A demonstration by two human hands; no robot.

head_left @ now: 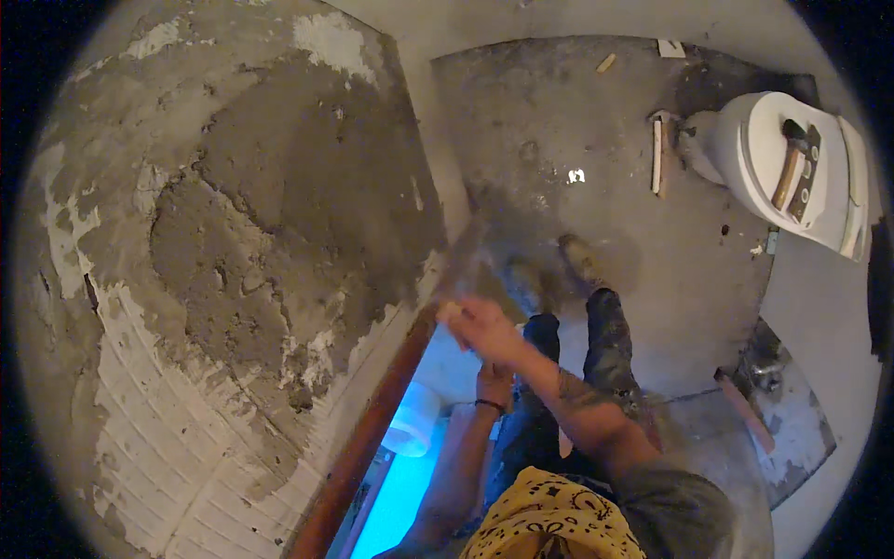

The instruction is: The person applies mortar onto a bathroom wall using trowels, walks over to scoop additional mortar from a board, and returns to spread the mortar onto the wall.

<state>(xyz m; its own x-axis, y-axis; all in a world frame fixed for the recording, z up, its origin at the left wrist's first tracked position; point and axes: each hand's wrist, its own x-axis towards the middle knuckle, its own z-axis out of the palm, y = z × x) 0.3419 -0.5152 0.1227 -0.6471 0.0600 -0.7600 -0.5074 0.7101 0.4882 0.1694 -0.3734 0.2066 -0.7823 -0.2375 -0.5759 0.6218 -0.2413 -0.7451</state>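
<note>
Trowel (466,256), blurred, sits mid-frame just above the right hand (484,328); its long axis runs up and slightly right from the fist, blade end against the edge of the plastered wall (279,214) that fills the left half. Right hand is closed around the handle, forearm coming in from lower right. Left hand (494,382) is directly below it, wristband on, fingers curled, grip unclear; cannot tell what it holds, seems to rest near the white bucket (419,419) at lower centre. Right hand is the nearer one to the wall. Brown wooden strip (372,438) runs diagonally along the wall's lower edge. Outward: boots (559,270) on grey floor, white toilet (782,168) upper right with a hammer (792,163) lying on its lid, a stick (657,154) left of it. No labels readable.
</note>
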